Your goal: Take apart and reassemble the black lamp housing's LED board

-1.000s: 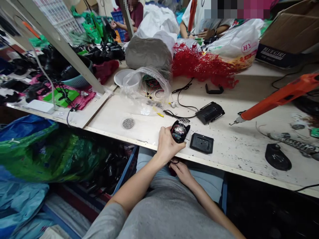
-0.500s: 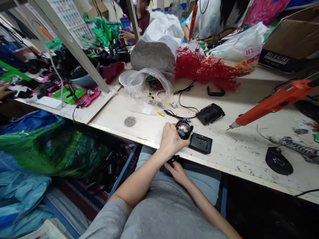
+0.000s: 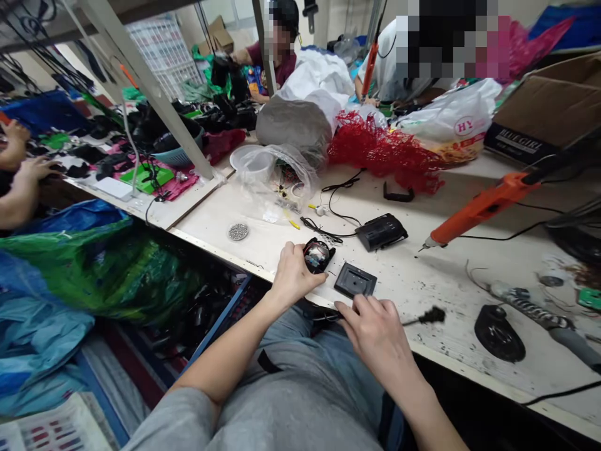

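My left hand [image 3: 295, 275] grips a small black housing [image 3: 318, 255] at the table's front edge, thumb and fingers around its side. The housing's open face shows a shiny metal part and thin red wires. My right hand [image 3: 375, 326] is closed on a black power cord, whose plug [image 3: 432, 315] sticks out to the right and looks blurred. More cord hangs at the table edge between my hands. Just beyond my right fingers lies a black rectangular cover [image 3: 355, 280]. A black case [image 3: 381, 232] with a cable sits behind it.
An orange electric screwdriver [image 3: 479, 210] hangs at the right. A round dish of screws [image 3: 238, 232] lies to the left. Further back are a clear plastic bag [image 3: 305, 178], red netting [image 3: 385, 153] and a cardboard box [image 3: 539, 106]. Other people work across and at the left.
My right hand has come up from below the table edge to the front of the cover, now with the cord in it. My left hand still holds the housing. The view has shifted.
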A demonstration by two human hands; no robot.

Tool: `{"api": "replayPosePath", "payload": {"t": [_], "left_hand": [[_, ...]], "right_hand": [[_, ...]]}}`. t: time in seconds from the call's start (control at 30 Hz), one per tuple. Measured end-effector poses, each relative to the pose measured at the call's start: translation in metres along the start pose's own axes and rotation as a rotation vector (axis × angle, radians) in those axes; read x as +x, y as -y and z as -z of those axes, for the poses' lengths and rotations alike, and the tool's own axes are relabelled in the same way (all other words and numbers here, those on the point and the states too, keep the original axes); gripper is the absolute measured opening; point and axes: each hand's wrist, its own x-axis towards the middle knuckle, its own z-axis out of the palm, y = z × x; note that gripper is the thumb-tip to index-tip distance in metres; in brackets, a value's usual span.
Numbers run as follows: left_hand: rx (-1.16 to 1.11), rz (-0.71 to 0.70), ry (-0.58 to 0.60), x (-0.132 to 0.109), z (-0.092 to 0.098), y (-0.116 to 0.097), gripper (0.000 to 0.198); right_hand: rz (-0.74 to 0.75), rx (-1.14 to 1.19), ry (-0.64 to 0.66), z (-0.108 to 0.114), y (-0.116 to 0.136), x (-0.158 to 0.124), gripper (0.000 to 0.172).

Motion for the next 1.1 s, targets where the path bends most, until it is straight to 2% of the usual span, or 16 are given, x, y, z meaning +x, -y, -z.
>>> {"api": "replayPosePath", "payload": {"t": [0.07,0.13,0.33,0.4,0.5,0.73,1.1], "left_hand": [[0.012,0.003,0.000,-0.002,0.000,0.002,0.063],[0.023,0.011,0.009,-0.002,0.000,0.002,0.064],[0.105,0.048,0.108,0.005,-0.002,-0.005,0.068],[0.118,0.054,0.135,0.007,-0.004,-0.006,0.070],[0.103,0.040,0.140,0.006,-0.008,-0.003,0.074],[-0.059,-0.001,0.102,0.005,-0.022,0.013,0.081],[-0.111,-0.066,0.100,0.008,-0.029,0.020,0.089]], "right_hand": [[0.026,0.026,-0.008,-0.004,-0.014,0.004,0.015],[-0.016,0.078,-0.063,-0.015,-0.023,0.000,0.016],[-0.147,0.146,-0.394,-0.042,-0.040,-0.028,0.016],[-0.174,0.145,-0.446,-0.047,-0.045,-0.032,0.015],[-0.214,0.143,-0.421,-0.053,-0.048,-0.033,0.015],[-0.293,0.207,-0.400,-0.060,-0.054,-0.031,0.028],[-0.483,0.300,-0.413,-0.061,-0.063,-0.027,0.021]]}}
